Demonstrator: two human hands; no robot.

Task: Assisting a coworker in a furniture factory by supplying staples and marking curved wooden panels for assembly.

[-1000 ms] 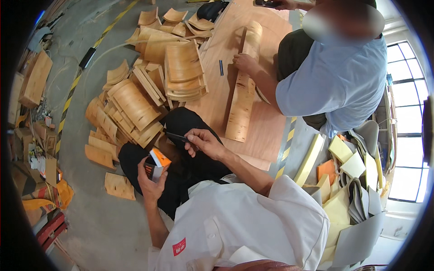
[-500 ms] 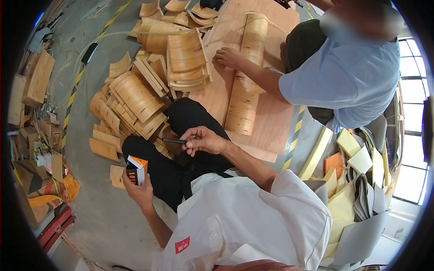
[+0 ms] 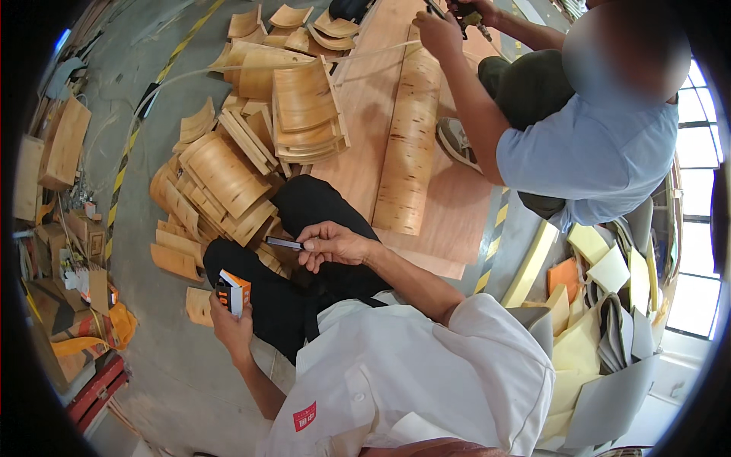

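our right hand (image 3: 331,247) pinches a thin, dark-edged strip (image 3: 284,244) above the gap between our knees (image 3: 308,199); our left hand (image 3: 234,329), lower left, grips a small orange-and-black box (image 3: 235,294). beyond lie heaped curved wooden pieces (image 3: 228,177).

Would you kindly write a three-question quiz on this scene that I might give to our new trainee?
1. True or false: the person's left hand is empty.

2. Multiple choice: what does the person's right hand hold?
A) a hammer
B) a slim strip
C) a roll of tape

3. Short answer: which lies on top, the long dark-flecked wooden piece or the flat wooden sheet?

Key:
1. False; it holds a small orange, black and white box.
2. B.
3. The long dark-flecked wooden piece.
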